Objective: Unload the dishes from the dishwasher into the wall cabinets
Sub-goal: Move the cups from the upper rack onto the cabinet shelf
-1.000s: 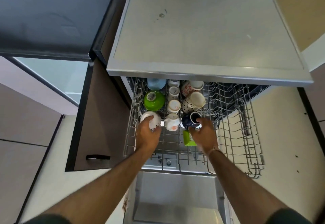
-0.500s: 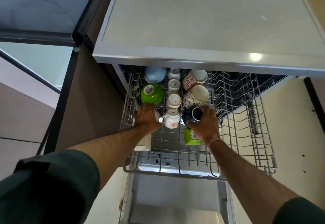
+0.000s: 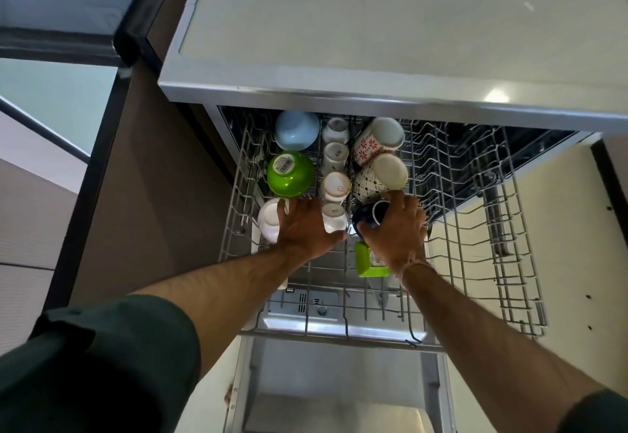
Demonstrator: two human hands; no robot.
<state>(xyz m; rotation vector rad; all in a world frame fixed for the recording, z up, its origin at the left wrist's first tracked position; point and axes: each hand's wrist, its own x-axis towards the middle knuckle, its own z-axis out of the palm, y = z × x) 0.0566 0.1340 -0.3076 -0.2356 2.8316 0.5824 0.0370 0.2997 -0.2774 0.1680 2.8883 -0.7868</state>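
Observation:
The dishwasher's upper rack (image 3: pixel 475 262) is pulled out and holds several upturned cups and bowls. My left hand (image 3: pixel 304 228) lies palm down over the right side of a white bowl (image 3: pixel 266 223), with its fingers curled onto it. A small white cup (image 3: pixel 334 218) stands just right of that hand. My right hand (image 3: pixel 396 233) grips a dark blue mug (image 3: pixel 370 213) lying on its side in the rack. Behind them sit a green bowl (image 3: pixel 290 174), a light blue bowl (image 3: pixel 296 130), a dotted mug (image 3: pixel 380 176) and a red-flowered mug (image 3: pixel 379 140).
A grey countertop (image 3: pixel 390 24) overhangs the back of the rack. A green box (image 3: pixel 368 261) lies below the rack near my right wrist. The open dishwasher door (image 3: pixel 339 398) is under my arms. A brown cabinet side (image 3: pixel 153 177) stands to the left.
My view has come closer and lower over the rack. My left hand slid right, uncovering the white bowl's left side. My right hand stays on the blue mug.

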